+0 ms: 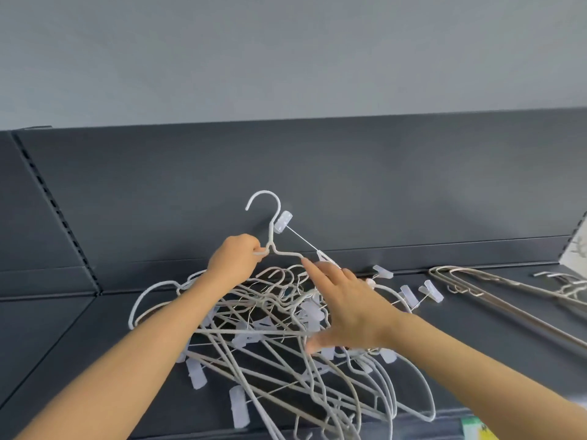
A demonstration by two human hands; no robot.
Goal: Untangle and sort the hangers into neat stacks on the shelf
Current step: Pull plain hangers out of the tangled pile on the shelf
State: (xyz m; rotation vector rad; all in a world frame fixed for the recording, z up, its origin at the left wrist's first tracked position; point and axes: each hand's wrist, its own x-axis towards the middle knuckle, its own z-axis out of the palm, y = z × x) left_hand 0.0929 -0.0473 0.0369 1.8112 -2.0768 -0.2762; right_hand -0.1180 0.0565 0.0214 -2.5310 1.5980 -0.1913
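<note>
A tangled pile of white and beige hangers [254,344], several with clear clips, lies on the dark shelf [79,328]. My left hand [233,262] grips one white hanger [270,223] at its shoulder just beside the neck and holds it upright above the pile, hook pointing up. A clear clip [282,222] on a thin wire leans against that hanger's neck. My right hand [346,306] is spread with straight fingers over the pile, its index fingertip touching the raised hanger's right shoulder.
A separate group of beige hangers [508,290] lies flat on the shelf to the right. The shelf's dark back panel [317,185] rises behind the pile. A yellow-green label [476,428] sits at the shelf's front edge, lower right.
</note>
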